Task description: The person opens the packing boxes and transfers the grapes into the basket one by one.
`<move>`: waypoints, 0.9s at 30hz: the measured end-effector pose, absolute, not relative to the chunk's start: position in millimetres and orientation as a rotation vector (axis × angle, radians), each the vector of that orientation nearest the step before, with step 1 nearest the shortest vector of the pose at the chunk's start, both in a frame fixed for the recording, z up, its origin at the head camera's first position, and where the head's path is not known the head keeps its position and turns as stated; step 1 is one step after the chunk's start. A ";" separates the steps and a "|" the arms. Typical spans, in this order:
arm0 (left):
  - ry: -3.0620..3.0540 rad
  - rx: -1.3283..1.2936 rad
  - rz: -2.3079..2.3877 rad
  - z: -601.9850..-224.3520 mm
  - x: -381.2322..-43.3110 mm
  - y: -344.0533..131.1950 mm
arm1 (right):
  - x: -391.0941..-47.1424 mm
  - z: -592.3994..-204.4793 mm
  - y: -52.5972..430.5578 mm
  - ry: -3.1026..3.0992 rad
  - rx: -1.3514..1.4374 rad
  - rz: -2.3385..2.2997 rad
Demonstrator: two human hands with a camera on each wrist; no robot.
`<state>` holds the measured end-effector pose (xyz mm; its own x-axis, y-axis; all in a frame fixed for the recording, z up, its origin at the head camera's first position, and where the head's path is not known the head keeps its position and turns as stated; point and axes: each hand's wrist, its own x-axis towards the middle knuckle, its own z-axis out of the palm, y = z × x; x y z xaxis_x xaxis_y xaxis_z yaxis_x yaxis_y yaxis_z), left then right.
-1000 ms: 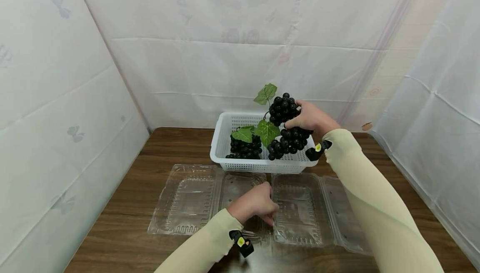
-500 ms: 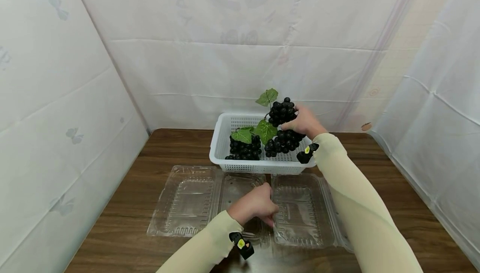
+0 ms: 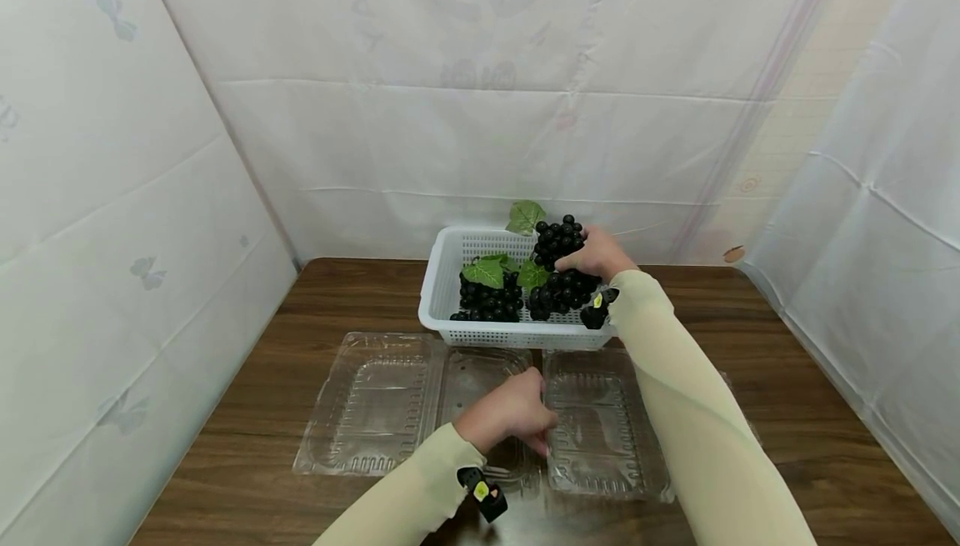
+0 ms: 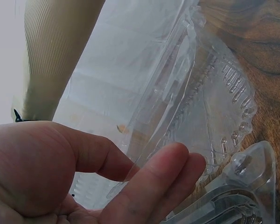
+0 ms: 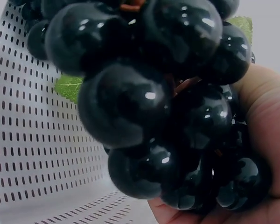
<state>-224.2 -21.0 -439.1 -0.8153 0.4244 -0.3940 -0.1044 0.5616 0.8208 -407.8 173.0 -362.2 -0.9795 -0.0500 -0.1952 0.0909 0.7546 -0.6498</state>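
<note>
My right hand (image 3: pixel 596 254) grips a bunch of dark, glossy grapes (image 3: pixel 558 242) with green leaves, low over the right half of a white perforated basket (image 3: pixel 525 333). Close up in the right wrist view, the grapes (image 5: pixel 123 102) fill the middle, with the palm behind them. My left hand (image 3: pixel 513 411) pinches the near-side rim of an opened clear plastic clamshell box (image 3: pixel 600 421) between thumb and fingers; the left wrist view has that box's thin wall (image 4: pixel 191 93) rising beside the fingertips. Part of this box lies hidden under my right sleeve.
A second grape bunch (image 3: pixel 487 300) with a leaf lies in the basket's left half. Another opened clear clamshell (image 3: pixel 382 404) rests flat on the wooden table (image 3: pixel 247 413), left of and partly beneath my left hand. White sheeting (image 3: pixel 480 137) stands behind the table and at both sides.
My right hand has lowered the grapes into the basket, drifting slightly left. The leaf above the bunch has sunk with it. My left hand stays at the box rim.
</note>
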 end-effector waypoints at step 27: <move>2.285 0.275 1.182 -437.3 -219.8 -18.8 | -418.6 -390.4 161.4 2.755 0.014 -0.588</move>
